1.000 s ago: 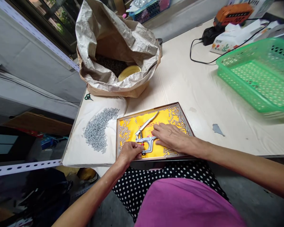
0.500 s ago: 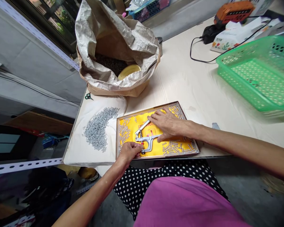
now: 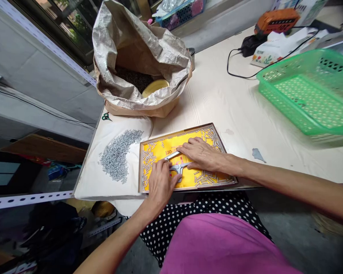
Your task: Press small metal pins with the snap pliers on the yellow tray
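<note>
A shallow tray (image 3: 142,167) lined with yellow lies at the table's front edge, with small silvery pieces like springs (image 3: 207,177) scattered along its sides. Over the yellow lining are grey metal snap pliers (image 3: 179,167), their handles spread toward the right. My right hand (image 3: 201,153) is around these handles. At the head end my left hand (image 3: 161,180) curls over the pliers, fingers on top and thumb on the near side. The jaws are mostly hidden under it. Left of the tray, a heap of similar silvery pieces (image 3: 117,158) rests on white cloth.
Behind the tray stands a big open woven sack (image 3: 160,108) with dark contents and a yellow bowl (image 3: 157,85). Small green scissors (image 3: 106,117) lie by the left edge. A green basket (image 3: 286,110), a black cable (image 3: 246,77) and an orange device (image 3: 277,21) occupy the right side.
My left hand has shifted from a pinch at the near jaw to lying over the pliers' head. The lever handle sits lower, nearer the other handle.
</note>
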Tool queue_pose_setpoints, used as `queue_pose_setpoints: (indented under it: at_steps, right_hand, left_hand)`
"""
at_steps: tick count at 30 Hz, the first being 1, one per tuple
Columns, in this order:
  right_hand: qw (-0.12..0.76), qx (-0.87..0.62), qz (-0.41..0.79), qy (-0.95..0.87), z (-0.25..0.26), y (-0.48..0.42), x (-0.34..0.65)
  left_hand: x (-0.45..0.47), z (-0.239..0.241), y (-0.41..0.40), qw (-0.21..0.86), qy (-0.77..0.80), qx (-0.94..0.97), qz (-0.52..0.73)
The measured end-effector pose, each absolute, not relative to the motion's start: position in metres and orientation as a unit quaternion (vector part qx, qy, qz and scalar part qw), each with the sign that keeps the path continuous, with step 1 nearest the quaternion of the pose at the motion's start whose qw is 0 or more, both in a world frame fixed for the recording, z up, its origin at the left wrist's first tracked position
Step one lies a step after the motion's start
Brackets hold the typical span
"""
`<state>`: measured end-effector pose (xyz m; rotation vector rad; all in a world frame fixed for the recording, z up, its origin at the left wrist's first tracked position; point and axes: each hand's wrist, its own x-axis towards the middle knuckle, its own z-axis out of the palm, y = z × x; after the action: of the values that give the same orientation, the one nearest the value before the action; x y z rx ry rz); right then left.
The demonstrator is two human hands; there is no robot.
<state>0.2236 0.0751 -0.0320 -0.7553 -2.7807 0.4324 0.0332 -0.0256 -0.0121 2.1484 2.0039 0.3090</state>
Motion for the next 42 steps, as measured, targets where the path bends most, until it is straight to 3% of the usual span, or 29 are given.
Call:
queue_pose_setpoints:
  at_steps: [5, 13, 27, 32, 38, 42]
  right_hand:
    - [0.156, -0.254, 0.153, -0.942, -0.027, 0.069, 0.221]
    - [0.115, -0.311, 0.018, -0.943, -0.046, 0.063, 0.213]
    - [0.139, -0.298, 0.077, -0.941, -0.042, 0.095, 0.220]
    - [0.110, -0.325, 0.051, -0.938, -0.056, 0.110, 0.215]
    - [0.188, -0.273, 0.074, -0.940, -0.058, 0.116, 0.212]
    - [0.253, -0.234, 0.183, -0.921, -0.052, 0.106, 0.229]
  left_hand:
    - [0.046, -0.017, 0.006, 0.090, 0.568, 0.815, 0.067]
    - [0.039, -0.019, 0.016, 0.089, 0.572, 0.814, 0.052]
    - [0.026, -0.032, 0.013, -0.011, 0.521, 0.848, 0.094]
    - [0.026, -0.027, 0.001, -0.001, 0.471, 0.881, 0.040]
    - [0.031, -0.008, -0.016, 0.012, 0.446, 0.895, 0.017]
    - [0.011, 0.004, -0.021, -0.027, 0.436, 0.892, 0.120]
